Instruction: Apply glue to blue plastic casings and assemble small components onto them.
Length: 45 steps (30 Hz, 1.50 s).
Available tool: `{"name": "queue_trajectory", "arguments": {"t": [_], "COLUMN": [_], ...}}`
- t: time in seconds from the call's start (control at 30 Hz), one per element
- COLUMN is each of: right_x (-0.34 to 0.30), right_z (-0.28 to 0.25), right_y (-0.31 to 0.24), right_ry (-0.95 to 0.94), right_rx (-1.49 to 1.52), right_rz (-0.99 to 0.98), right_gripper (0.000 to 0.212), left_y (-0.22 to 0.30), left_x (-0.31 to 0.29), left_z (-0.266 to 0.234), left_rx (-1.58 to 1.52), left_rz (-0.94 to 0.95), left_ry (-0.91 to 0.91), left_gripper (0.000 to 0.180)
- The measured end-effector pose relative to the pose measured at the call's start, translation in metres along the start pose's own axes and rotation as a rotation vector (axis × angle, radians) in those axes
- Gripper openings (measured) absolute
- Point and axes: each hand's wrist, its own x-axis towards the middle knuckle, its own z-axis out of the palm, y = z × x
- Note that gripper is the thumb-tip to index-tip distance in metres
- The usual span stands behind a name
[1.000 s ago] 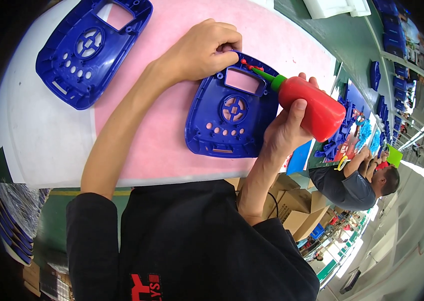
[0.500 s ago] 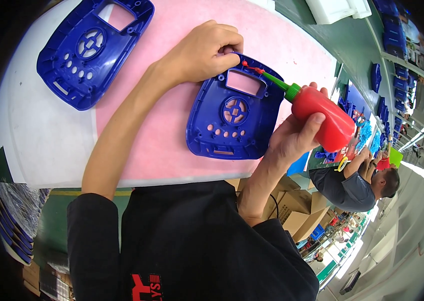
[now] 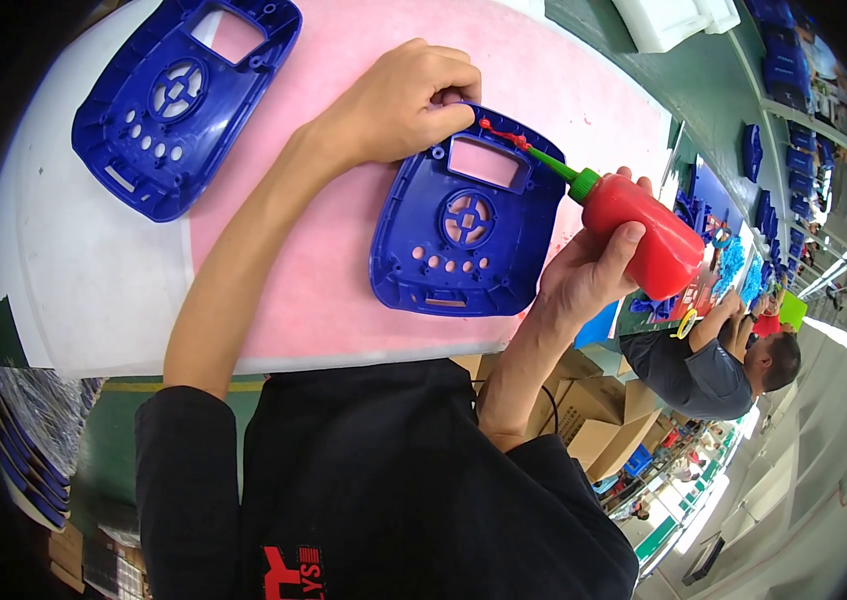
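Observation:
A blue plastic housing lies on the pink-and-white table covering, its ribbed inside facing up. My left hand is closed on the housing's far-left edge, the fingertips partly hidden behind the rim. In my right hand is a red squeeze bottle, tilted with its green nozzle pointing down-left. The nozzle tip is at the housing's far edge, above the rectangular window. From there a bead of red paste runs leftward along the housing toward my left hand.
A second blue housing, also inside up, lies at the far left. The table covering has small red specks at right. Another person works at the right, near blue parts. Cardboard boxes stand below the table's right side.
The red bead has grown slightly longer and thicker near the nozzle, which has shifted a little to the right along the housing. My left hand keeps its grip.

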Motion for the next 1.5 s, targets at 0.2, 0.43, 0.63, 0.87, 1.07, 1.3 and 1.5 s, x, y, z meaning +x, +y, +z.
{"name": "queue_trajectory", "arguments": {"t": [0.2, 0.43, 0.63, 0.87, 1.07, 1.3, 1.5], "right_x": [-0.001, 0.000, 0.004, 0.008, 0.016, 0.041, 0.053], "right_z": [-0.003, -0.006, -0.011, -0.013, -0.018, -0.019, -0.013], "right_y": [0.000, 0.003, 0.004, 0.003, -0.012, -0.049, -0.072], "right_ry": [-0.004, 0.002, 0.034, 0.076, 0.084, 0.140, 0.112], "right_rx": [-0.028, -0.059, -0.072, -0.025, 0.008, 0.136, 0.183], "right_rz": [0.021, 0.035, 0.021, 0.037, 0.009, -0.039, -0.103], "right_gripper": [0.060, 0.059, 0.059, 0.060, 0.060, 0.069, 0.069], "left_y": [0.000, 0.001, 0.001, 0.001, 0.000, 0.001, 0.001], "left_x": [0.001, 0.000, 0.000, 0.000, 0.001, 0.001, 0.000], "left_z": [-0.001, -0.002, -0.001, -0.001, 0.000, -0.001, -0.002], "left_rx": [0.004, 0.005, -0.005, 0.008, -0.014, -0.007, 0.002], "left_rz": [0.009, -0.002, 0.003, 0.011, 0.005, 0.003, 0.001], "left_ry": [-0.001, -0.001, -0.001, -0.010, 0.004, -0.002, -0.006], "left_gripper": [0.015, 0.014, 0.014, 0.013, 0.012, 0.010, 0.010]}}
